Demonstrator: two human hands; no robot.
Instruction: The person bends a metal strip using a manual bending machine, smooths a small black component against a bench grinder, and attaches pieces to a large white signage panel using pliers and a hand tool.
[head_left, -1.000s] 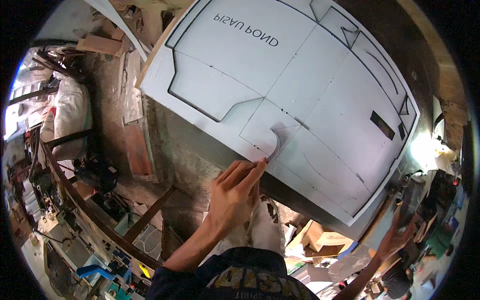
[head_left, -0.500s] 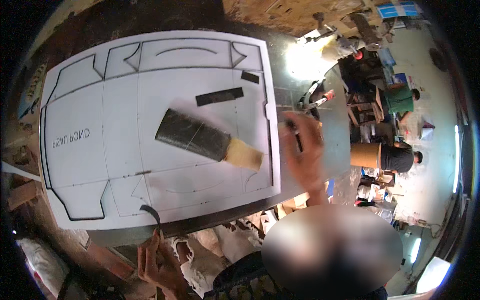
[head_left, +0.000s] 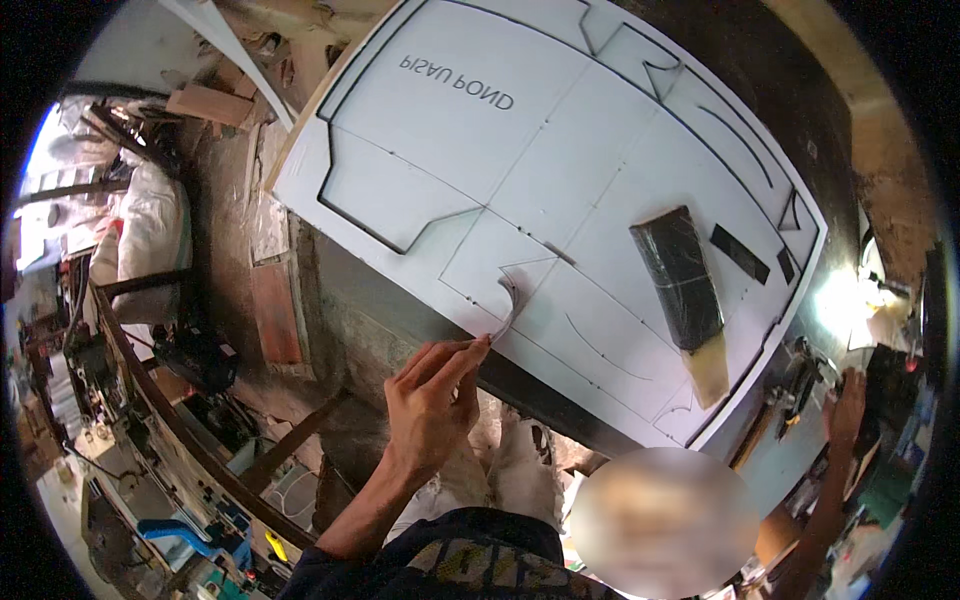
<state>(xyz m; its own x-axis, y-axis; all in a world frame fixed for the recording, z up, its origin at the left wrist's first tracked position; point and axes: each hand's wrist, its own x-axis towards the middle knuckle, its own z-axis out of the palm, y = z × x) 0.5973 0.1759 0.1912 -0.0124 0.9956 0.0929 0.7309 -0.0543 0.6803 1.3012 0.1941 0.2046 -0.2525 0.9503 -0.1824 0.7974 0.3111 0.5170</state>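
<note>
Low at the middle, my left hand (head_left: pixel 435 400) pinches the end of a short curved dark metal strip (head_left: pixel 511 303), held over the near edge of a white board (head_left: pixel 400 130) marked with line drawings. The strip's upper part overlaps a drawn outline. Thin black strips follow some of the outlines. On the board's right half lies a black wrapped block (head_left: pixel 672 265) with a pale tan end, beside a flat black rectangular piece (head_left: pixel 740 254). Far to the right, my right hand (head_left: pixel 846 398) is beside some tools; its fingers are too unclear to read.
A bright lamp (head_left: pixel 848 305) shines at the right, near dark-handled tools (head_left: pixel 795 385) on the table. White sacks (head_left: pixel 152 240) stand at the left. A curved wooden rail (head_left: pixel 180 420) and a cluttered bench with a blue-handled tool (head_left: pixel 175 533) are at lower left.
The view has swung round to the left. My left hand has brought the curved strip from beside the board's near edge to over the drawing. My right hand has moved farther right, toward the tools.
</note>
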